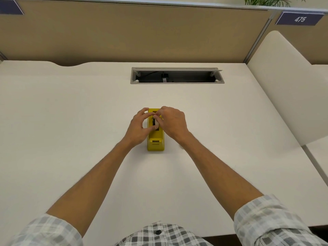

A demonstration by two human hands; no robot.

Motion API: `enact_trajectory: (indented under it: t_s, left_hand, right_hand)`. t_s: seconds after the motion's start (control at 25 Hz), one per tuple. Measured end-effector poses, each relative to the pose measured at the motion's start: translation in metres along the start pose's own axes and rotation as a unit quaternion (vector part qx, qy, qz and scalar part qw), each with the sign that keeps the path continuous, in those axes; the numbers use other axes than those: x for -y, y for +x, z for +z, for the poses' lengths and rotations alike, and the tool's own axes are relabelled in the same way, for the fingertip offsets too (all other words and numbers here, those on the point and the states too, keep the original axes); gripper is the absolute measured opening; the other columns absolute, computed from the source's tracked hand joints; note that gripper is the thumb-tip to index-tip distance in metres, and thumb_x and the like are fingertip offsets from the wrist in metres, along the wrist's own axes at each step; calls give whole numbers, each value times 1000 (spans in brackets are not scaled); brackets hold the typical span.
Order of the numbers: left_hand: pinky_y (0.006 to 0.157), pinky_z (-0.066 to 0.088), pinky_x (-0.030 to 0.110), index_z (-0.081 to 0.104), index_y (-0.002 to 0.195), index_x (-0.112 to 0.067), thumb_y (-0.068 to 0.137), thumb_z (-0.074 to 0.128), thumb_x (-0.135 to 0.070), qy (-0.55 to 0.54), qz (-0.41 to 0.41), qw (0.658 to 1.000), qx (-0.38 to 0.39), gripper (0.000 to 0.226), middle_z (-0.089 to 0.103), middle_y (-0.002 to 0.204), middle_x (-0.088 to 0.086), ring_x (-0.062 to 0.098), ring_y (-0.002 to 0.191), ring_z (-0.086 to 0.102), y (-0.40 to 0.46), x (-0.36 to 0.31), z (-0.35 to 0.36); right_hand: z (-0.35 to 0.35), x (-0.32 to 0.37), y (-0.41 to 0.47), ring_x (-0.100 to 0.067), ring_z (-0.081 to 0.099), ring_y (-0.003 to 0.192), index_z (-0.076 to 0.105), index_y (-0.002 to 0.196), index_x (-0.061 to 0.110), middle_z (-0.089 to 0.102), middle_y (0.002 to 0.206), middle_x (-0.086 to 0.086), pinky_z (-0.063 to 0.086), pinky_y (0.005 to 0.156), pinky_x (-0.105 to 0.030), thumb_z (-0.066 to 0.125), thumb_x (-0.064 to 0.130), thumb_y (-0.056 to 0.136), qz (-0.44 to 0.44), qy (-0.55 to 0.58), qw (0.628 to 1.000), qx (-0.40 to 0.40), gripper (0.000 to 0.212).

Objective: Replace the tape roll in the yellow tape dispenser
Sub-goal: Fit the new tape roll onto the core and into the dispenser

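The yellow tape dispenser [155,139] stands on the white desk [71,121], its cutter end toward me. My left hand [138,126] curls around its left side, thumb and fingers reaching over the roll slot. From the right, my right hand [173,123] covers the top, its fingertips pinched at the slot. A small pale part of the tape roll [156,123] shows between the fingers, inside the dark slot. Most of the roll is hidden by both hands, and I cannot tell which hand grips it.
An open cable tray [177,75] with a plug inside is cut into the desk behind the dispenser. A tan partition [134,32] closes the back. A white divider [284,82] rises at the right.
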State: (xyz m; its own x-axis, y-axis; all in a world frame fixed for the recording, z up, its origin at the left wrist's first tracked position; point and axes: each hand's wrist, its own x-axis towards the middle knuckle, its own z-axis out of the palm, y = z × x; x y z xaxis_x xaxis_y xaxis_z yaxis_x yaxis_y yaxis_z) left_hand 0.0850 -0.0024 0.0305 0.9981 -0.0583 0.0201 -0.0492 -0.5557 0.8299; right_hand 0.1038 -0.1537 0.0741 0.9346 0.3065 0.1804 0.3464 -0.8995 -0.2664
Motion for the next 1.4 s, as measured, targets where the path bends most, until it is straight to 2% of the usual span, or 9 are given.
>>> enact_trajectory:
  t_s: [0.28,0.44,0.64,0.84,1.12,1.4]
  left_hand:
    - [108,38,50,57,128,-29,83,72,-36,11,1,1000,6,48,34,152,-3,21,137,34,3,-2,-1]
    - [109,37,48,57,129,-30,83,70,-38,25,-2,1000,13,48,33,152,-4,20,138,32,4,-1,-3]
    - [107,33,42,55,131,-30,85,67,-40,43,4,999,11,49,32,153,-4,21,139,31,4,-2,-3]
    - [107,36,44,55,130,-30,84,69,-39,37,6,999,11,49,33,152,-3,21,138,32,4,-1,-2]
    - [98,29,28,56,130,-31,86,67,-39,53,14,998,21,46,33,151,-4,20,138,30,7,2,-4]
    - [105,34,38,55,131,-30,87,65,-41,40,11,999,6,47,32,152,-5,18,137,32,1,-2,-1]
  right_hand:
    - [0,-3,-3,-18,64,84,74,108,21,69,97,2,50,68,-32,50,37,100,-6,27,1000,10,30]
    - [-2,-8,-3,-19,64,87,74,109,21,69,101,1,42,66,-27,52,35,99,-19,45,999,19,28]
    - [-1,-11,-4,-17,64,88,74,110,22,69,103,2,40,67,-25,52,36,99,-17,59,998,24,28]
    - [-2,-11,-7,-17,64,88,74,108,23,67,106,4,48,69,-31,52,36,99,-37,53,998,26,27]
    - [-2,-13,-9,-16,64,95,71,113,24,65,114,5,49,72,-31,49,38,100,-54,28,997,38,29]
    - [-2,-13,-9,-16,63,90,75,103,23,66,110,4,43,67,-28,48,35,100,-59,30,997,35,29]
